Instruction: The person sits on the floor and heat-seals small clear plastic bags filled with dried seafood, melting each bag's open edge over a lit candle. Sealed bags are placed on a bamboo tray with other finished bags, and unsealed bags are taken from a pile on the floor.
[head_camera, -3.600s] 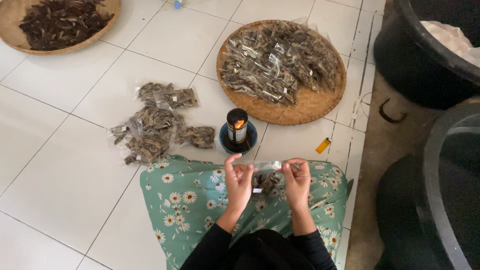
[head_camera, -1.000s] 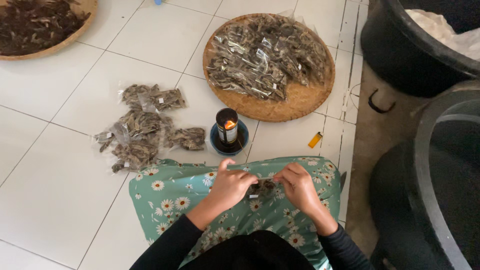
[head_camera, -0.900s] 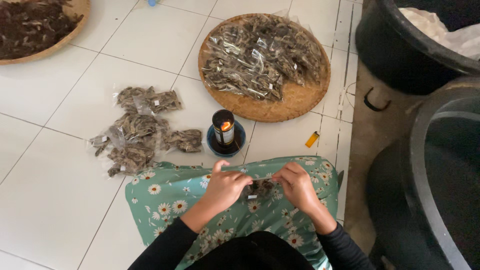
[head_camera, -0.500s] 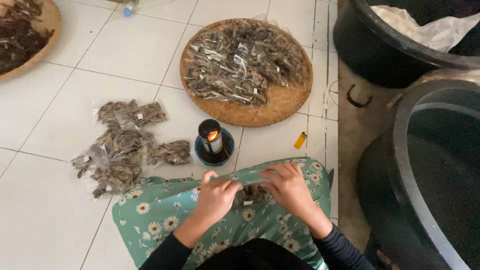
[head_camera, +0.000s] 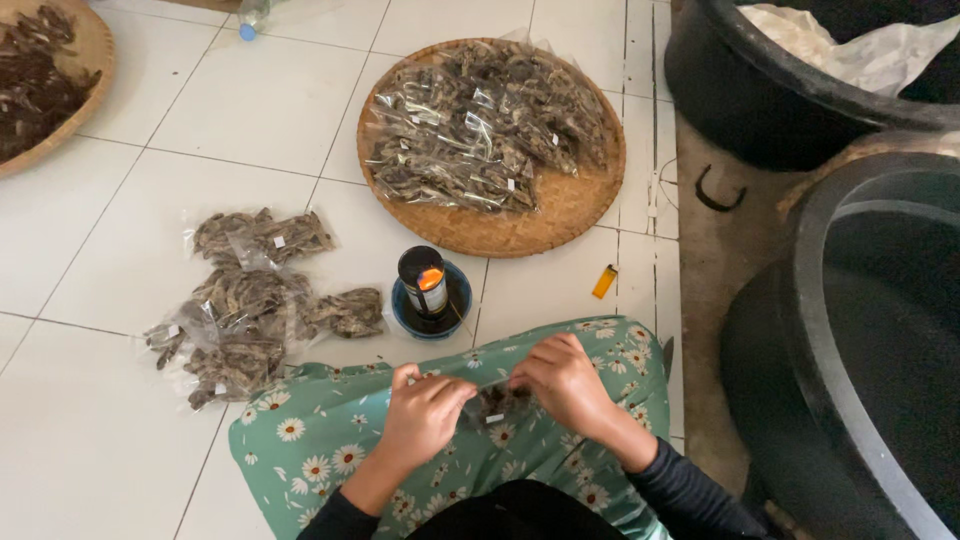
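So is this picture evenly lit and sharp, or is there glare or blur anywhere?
Head view: soft, even daylight, with only faint shadows on the white tiled floor; small glints of glare on the clear plastic packets in the round woven tray; the small flame lamp in its blue dish glows orange; left hand and right hand look slightly soft; the big black tubs sit dark.

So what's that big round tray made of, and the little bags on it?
The round tray looks like woven bamboo or rattan: tan, matte, with a fine weave and a bound rim. The little bags look like thin clear plastic: glossy and see-through, showing dark dried pieces inside. The small bag between the left hand and right hand looks the same.
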